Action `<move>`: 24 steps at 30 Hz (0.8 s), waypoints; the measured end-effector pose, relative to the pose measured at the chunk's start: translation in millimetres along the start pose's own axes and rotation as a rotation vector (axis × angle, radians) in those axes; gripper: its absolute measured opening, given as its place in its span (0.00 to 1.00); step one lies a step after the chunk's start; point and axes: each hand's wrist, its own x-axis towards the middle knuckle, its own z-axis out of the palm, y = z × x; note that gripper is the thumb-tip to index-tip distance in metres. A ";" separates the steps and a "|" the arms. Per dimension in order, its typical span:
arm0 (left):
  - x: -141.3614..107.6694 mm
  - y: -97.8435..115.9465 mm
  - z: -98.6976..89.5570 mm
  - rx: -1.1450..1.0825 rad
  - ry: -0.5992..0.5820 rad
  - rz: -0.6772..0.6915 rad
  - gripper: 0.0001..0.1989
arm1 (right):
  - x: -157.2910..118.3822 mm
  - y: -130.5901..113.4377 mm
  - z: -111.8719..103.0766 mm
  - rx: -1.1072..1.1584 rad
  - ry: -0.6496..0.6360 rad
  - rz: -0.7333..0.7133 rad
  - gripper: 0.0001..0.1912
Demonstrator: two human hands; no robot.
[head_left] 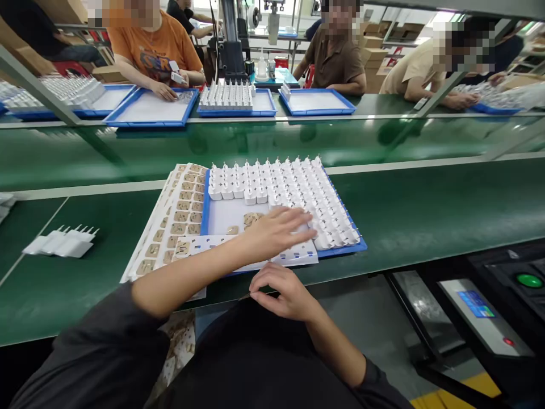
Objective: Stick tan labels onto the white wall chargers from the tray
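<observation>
Plugs (293, 185) stand prongs-up in packed rows inside the blue tray (205, 210), probably for easy reach, while the left hand (281, 232) spreads its fingers apart over it and the right hand (284, 291) pinches together before it, on what I cannot tell.

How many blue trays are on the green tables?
6 clearly show: one rectangular blue plastic tray by the bare left hand, five along the far green bench. Another may hide at far left.

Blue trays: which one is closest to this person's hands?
The blue tray under the left hand: it alone lies on the near side, while the other trays form a row farther off.
</observation>
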 end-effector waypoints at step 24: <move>-71.9 40.6 -4.9 -1.036 0.453 -0.772 0.20 | -4.2 3.7 -25.6 0.353 0.256 0.246 0.04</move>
